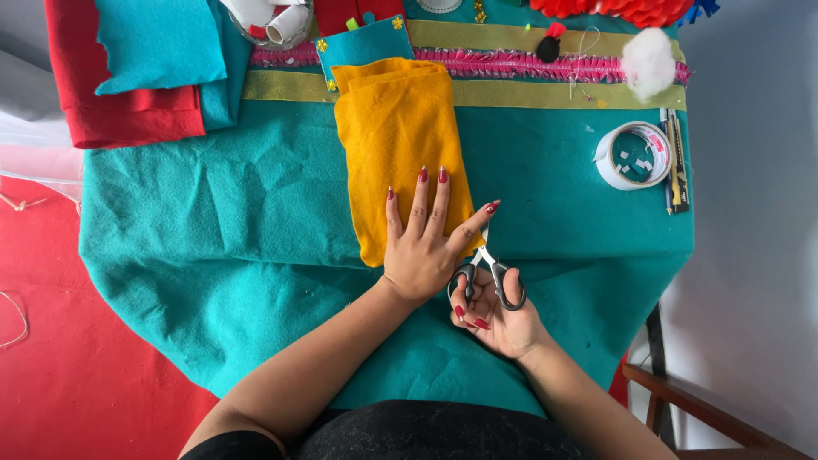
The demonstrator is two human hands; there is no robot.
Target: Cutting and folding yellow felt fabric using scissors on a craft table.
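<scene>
Right hand (498, 311) is gripping grey-handled scissors (492, 274), blades tucked at the near edge of the yellow felt (396, 140) — best keeping them square. Left hand (422, 247) is pressing flat, fingers spread, pinning the folded felt on the teal cloth (213, 230).

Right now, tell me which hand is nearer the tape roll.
Right. The right hand holds scissors below and left of the tape roll; the left hand lies farther left, flat on the yellow cloth.

No packages, labels, signs or screens anywhere on the teal felt-covered table (213, 230).
</scene>
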